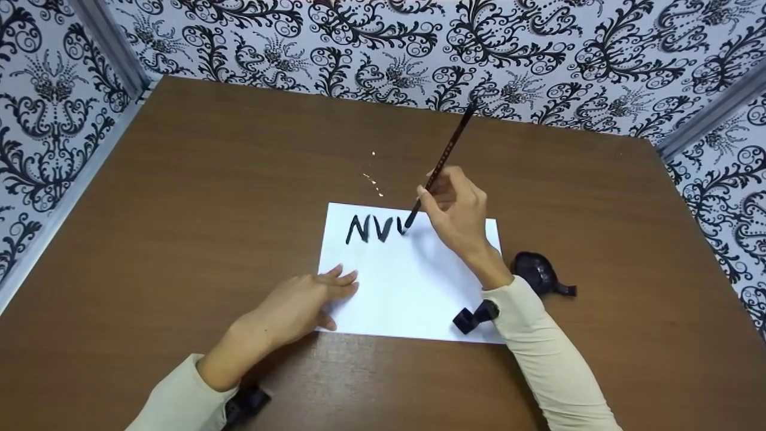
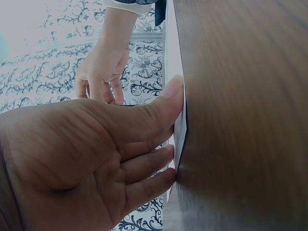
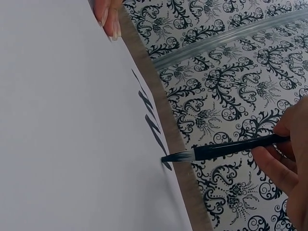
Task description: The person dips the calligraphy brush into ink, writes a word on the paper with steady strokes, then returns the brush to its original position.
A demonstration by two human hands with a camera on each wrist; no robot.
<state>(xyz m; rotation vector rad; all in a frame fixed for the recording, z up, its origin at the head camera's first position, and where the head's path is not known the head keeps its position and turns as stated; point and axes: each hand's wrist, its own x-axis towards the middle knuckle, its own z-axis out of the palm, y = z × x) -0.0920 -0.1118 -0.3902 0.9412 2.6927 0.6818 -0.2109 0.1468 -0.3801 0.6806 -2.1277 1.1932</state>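
Note:
A white sheet of paper [image 1: 383, 293] lies on the brown table, with black zigzag brush strokes [image 1: 359, 230] along its upper part. My right hand [image 1: 459, 212] pinches a dark paintbrush [image 1: 449, 146] between thumb and fingers, its handle leaning up and away. In the right wrist view the dark-tipped bristles [image 3: 178, 157] touch the paper at the end of the last stroke. My left hand [image 1: 299, 305] rests on the sheet's lower left corner, fingers extended. The left wrist view shows its thumb [image 2: 171, 91] at the paper's near edge.
A rounded black object with a narrow neck [image 1: 535, 272] lies right of the paper, beside the right forearm. Small pale flecks [image 1: 372, 179] dot the table [image 1: 209, 179] beyond the sheet. Black-and-white patterned wallpaper [image 1: 383, 48] surrounds the table's far and side edges.

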